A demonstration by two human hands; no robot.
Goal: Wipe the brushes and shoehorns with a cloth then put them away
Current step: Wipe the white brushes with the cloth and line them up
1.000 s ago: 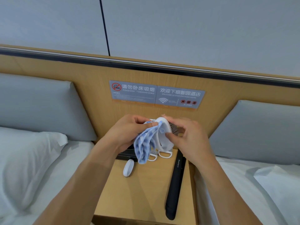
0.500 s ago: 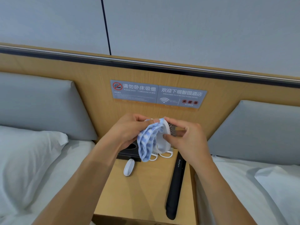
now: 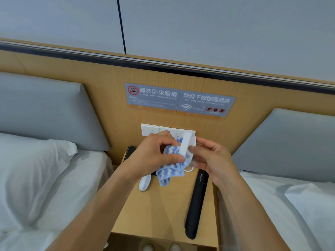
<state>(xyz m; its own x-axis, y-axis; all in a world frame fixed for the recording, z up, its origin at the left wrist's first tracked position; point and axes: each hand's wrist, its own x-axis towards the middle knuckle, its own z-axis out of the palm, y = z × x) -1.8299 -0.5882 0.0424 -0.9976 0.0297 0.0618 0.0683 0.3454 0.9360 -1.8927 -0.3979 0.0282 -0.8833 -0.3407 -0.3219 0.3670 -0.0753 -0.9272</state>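
Note:
Above the back of the wooden nightstand (image 3: 163, 214), my left hand (image 3: 154, 153) grips a blue-and-white cloth (image 3: 170, 171) and presses it against a white brush (image 3: 186, 144). My right hand (image 3: 208, 158) pinches that brush from the right, holding it on edge. A small white brush (image 3: 144, 183) lies on the nightstand below the cloth. A long black shoehorn (image 3: 196, 205) lies along the nightstand's right side. Part of another white loop handle (image 3: 188, 170) shows under my right hand.
A black tray (image 3: 131, 153) sits at the nightstand's back left, mostly hidden by my left hand. White switch panel (image 3: 150, 129) and grey signs (image 3: 179, 99) are on the wooden headboard. Beds with white pillows (image 3: 30, 171) flank the nightstand on both sides.
The white brush has been turned from face-on to edge-on between my hands, and the cloth has moved down and around its lower side. The view has dropped a little.

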